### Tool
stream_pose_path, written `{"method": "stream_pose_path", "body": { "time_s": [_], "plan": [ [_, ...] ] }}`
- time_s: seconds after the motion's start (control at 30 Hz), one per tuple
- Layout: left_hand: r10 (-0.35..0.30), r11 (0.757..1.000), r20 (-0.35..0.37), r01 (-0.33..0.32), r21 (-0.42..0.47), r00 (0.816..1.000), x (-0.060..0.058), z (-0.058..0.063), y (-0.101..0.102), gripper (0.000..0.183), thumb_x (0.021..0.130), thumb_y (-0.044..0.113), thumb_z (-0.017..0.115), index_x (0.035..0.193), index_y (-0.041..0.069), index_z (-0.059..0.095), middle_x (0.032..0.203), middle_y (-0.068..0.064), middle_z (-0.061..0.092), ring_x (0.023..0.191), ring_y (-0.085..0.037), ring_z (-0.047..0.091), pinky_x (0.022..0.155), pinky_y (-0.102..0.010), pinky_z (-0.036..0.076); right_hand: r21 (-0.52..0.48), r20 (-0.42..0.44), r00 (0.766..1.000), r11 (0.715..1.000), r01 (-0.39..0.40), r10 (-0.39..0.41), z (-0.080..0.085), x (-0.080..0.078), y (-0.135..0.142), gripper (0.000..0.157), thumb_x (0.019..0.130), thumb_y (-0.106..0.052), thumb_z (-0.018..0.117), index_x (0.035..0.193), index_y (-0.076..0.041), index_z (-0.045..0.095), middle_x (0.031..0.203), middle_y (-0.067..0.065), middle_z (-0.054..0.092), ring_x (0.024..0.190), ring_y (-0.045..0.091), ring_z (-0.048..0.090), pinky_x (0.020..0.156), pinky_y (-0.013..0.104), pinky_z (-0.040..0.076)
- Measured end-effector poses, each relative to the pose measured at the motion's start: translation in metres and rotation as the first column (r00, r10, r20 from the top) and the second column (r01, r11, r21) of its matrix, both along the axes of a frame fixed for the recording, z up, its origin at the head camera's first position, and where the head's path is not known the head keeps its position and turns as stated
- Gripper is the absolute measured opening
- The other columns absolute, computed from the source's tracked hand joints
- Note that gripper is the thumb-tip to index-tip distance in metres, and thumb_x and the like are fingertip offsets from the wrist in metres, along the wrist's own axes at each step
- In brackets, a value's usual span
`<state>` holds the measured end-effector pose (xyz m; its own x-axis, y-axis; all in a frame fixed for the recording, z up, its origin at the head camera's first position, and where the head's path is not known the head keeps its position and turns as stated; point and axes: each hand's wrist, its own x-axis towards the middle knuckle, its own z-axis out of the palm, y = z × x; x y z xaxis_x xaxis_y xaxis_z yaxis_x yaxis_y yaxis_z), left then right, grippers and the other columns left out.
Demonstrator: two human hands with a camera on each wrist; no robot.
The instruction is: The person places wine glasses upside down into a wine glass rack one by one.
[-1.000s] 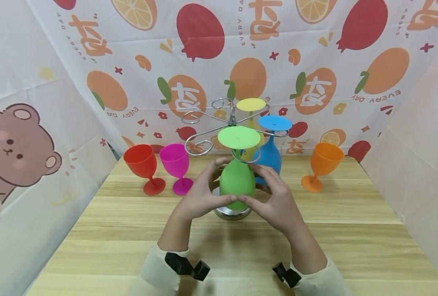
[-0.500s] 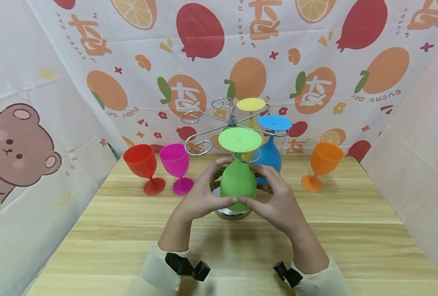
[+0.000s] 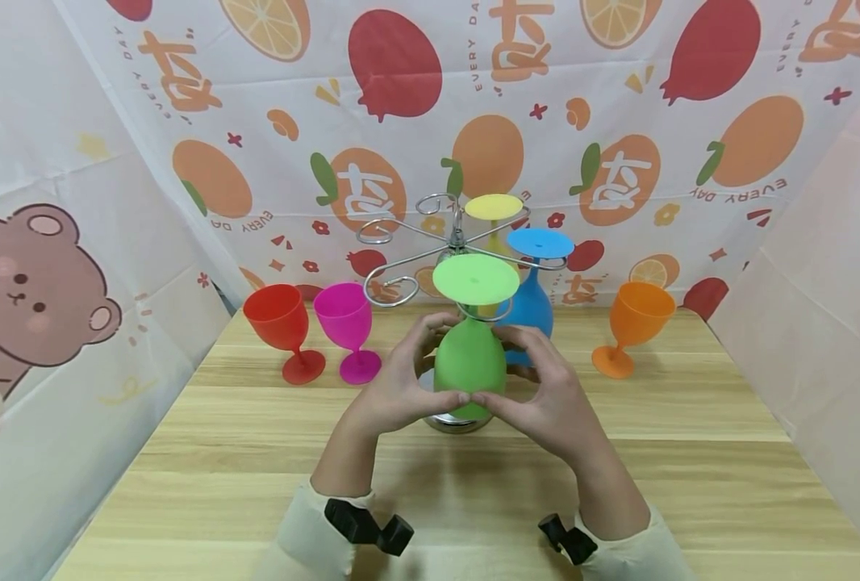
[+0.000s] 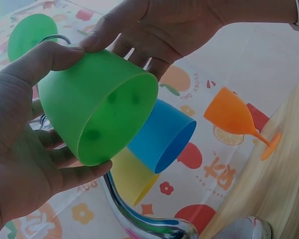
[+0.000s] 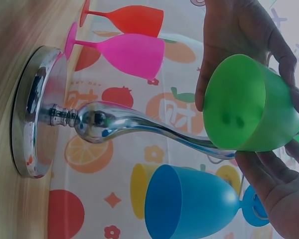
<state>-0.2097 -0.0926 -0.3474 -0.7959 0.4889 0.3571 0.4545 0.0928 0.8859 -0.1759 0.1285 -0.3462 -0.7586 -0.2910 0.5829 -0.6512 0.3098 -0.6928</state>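
In the head view, an upside-down green goblet is at the front of a chrome goblet rack with curled wire arms. My left hand and right hand hold its bowl from both sides, thumbs meeting in front. The goblet's stem is at one curled wire hook, with its round foot above. Both wrist views show the bowl's open mouth off the table, fingers around its wall. A blue goblet and a yellow goblet hang upside down from other arms behind it.
Upright on the wooden table stand a red goblet and a magenta goblet at left. An orange goblet stands at right. The rack's round chrome base rests mid-table. Printed cloth hangs behind.
The green goblet has shifted slightly right and down in the head view, its foot sinking toward the wire hook. Both hands have moved slightly with it, still gripping the bowl.
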Motion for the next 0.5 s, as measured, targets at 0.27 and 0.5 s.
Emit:
{"method": "stream_pose_path", "body": {
  "time_s": [0.27, 0.5],
  "plan": [
    [0.013, 1.000, -0.012, -0.013, -0.009, 1.000, 0.0027, 0.0013, 0.0022, 0.083, 0.074, 0.009, 0.083, 0.141, 0.029, 0.039, 0.140, 0.004, 0.047, 0.130, -0.023, 0.046, 0.106, -0.052, 0.044, 0.011, -0.022, 1.000, 1.000, -0.011, 0.012, 0.0021, -0.0001, 0.0026, 0.072, 0.075, -0.013, 0.086, 0.137, -0.018, 0.050, 0.132, 0.000, 0.054, 0.119, 0.019, 0.057, 0.087, 0.034, 0.058],
    [0.033, 0.999, -0.025, -0.034, -0.025, 0.999, 0.0047, 0.0021, 0.0045, 0.082, 0.075, 0.011, 0.083, 0.142, 0.028, 0.039, 0.139, 0.004, 0.048, 0.129, -0.022, 0.047, 0.105, -0.051, 0.045, 0.027, -0.006, 1.000, 1.000, -0.010, 0.010, 0.0028, -0.0002, 0.0056, 0.075, 0.074, -0.013, 0.087, 0.137, -0.017, 0.048, 0.133, 0.000, 0.054, 0.119, 0.019, 0.056, 0.087, 0.033, 0.058]
  ]
}}
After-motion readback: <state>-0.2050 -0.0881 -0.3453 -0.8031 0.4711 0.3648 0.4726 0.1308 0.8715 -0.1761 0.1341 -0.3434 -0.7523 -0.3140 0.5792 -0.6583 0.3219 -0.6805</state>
